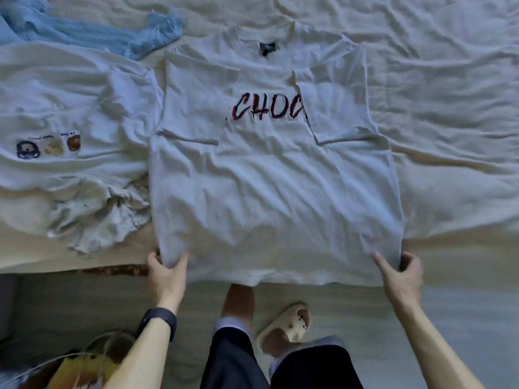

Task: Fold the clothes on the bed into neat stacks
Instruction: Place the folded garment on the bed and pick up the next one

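A white T-shirt (269, 186) with dark and red lettering lies flat on the bed, collar away from me, both sleeves folded inward over the chest. Its hem hangs slightly over the near bed edge. My left hand (165, 272) pinches the hem's left corner between thumb and fingers. My right hand (400, 273) pinches the right corner the same way.
Left of it lies another white shirt (64, 119) with small round cartoon prints, and a crumpled pale garment (104, 214) below it. A light blue knit piece (92, 29) is at the far left. The cream bedsheet (449, 108) spreads rightward. My legs and a slipper (286, 324) are below.
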{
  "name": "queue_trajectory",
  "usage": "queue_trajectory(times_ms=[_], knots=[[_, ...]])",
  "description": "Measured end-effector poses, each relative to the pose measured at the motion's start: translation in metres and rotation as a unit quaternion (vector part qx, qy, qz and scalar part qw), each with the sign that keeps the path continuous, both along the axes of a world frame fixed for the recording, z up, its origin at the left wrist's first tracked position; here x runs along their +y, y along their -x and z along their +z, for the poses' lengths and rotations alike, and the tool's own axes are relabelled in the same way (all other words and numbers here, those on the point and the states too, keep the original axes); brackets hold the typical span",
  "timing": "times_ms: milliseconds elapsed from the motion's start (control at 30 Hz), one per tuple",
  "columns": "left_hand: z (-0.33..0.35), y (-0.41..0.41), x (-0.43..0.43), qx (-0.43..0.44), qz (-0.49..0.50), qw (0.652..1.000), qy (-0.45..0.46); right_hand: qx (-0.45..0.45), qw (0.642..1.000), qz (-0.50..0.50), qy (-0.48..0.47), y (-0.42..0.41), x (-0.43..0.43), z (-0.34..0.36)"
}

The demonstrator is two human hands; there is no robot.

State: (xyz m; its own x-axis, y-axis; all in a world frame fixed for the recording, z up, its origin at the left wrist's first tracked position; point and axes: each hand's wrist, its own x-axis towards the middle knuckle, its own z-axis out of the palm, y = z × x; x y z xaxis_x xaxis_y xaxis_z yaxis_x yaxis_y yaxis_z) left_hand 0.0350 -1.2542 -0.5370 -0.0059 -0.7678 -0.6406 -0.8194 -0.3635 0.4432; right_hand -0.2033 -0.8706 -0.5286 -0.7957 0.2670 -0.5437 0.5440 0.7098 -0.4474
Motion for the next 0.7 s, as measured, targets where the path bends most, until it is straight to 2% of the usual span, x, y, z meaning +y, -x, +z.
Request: queue_trajectory(times_ms=[100, 200, 300, 367, 467, 600, 700], knots=[[0.004, -0.017, -0.015, -0.021, -0.057, 0.995, -0.080, -0.073, 0.992, 0.006, 0.101, 0.006, 0.011, 0.004], [0.021, -0.037, -0.022, -0.001, -0.113, 0.978, -0.178, -0.113, 0.985, 0.022, 0.129, -0.003, 0.022, 0.011], [0.043, -0.058, -0.020, -0.011, -0.152, 0.969, -0.193, -0.139, 0.975, -0.024, 0.170, -0.015, 0.031, 0.029], [0.060, -0.072, -0.020, -0.009, -0.158, 0.967, -0.200, -0.123, 0.973, -0.048, 0.187, -0.023, 0.038, 0.048], [0.089, -0.086, -0.015, 0.038, -0.110, 0.971, -0.208, -0.058, 0.978, -0.076, 0.185, -0.035, 0.043, 0.088], [0.129, -0.093, -0.011, 0.089, -0.007, 0.984, -0.155, -0.005, 0.979, -0.092, 0.183, -0.037, 0.043, 0.145], [0.165, -0.089, -0.014, 0.111, 0.016, 0.986, -0.121, 0.026, 0.975, -0.094, 0.199, -0.033, 0.041, 0.185]])
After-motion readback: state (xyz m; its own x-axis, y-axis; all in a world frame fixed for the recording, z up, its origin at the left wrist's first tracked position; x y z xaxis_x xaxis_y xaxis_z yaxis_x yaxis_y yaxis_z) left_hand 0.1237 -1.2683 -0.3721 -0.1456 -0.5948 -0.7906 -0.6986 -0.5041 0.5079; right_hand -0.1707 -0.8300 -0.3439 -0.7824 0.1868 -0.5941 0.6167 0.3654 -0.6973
